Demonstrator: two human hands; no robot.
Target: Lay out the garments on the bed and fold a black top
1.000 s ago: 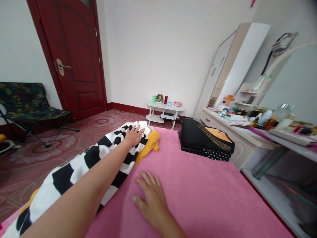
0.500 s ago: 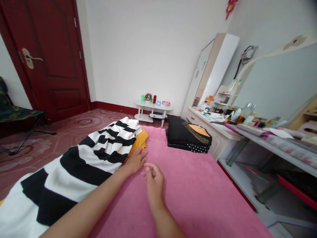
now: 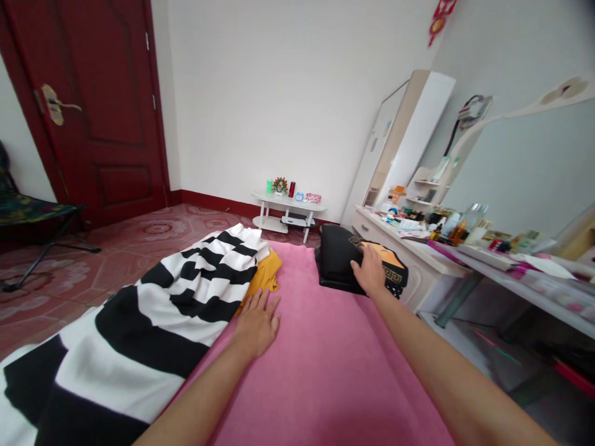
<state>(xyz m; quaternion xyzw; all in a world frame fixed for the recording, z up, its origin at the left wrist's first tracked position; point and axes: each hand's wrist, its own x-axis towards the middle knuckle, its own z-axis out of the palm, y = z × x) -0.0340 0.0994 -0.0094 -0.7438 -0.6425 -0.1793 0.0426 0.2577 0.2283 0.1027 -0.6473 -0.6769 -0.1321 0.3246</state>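
Note:
My left hand (image 3: 256, 323) lies flat on the pink bed cover (image 3: 297, 371), fingers spread, its fingertips at the edge of a yellow garment (image 3: 266, 272). Beside it on the left stretches a crumpled black-and-white striped garment (image 3: 153, 316), partly covering the yellow one. My right hand (image 3: 369, 271) reaches out to a stack of folded black clothes (image 3: 338, 254) on the far right of the bed. Its fingers are apart and rest on the top piece, which has a gold key-pattern band and an orange patch. A dotted piece shows lower in that stack.
A low white table (image 3: 288, 202) with small items stands beyond the bed. To the right is a white dresser (image 3: 432, 255) crowded with bottles, under a mirror (image 3: 534, 161). A folding camouflage chair (image 3: 41, 210) stands at left near the dark red door (image 3: 106, 105).
My right hand has moved from beside my left hand, forward and right, onto the stack of folded clothes. My left hand has flattened and stays near the yellow garment.

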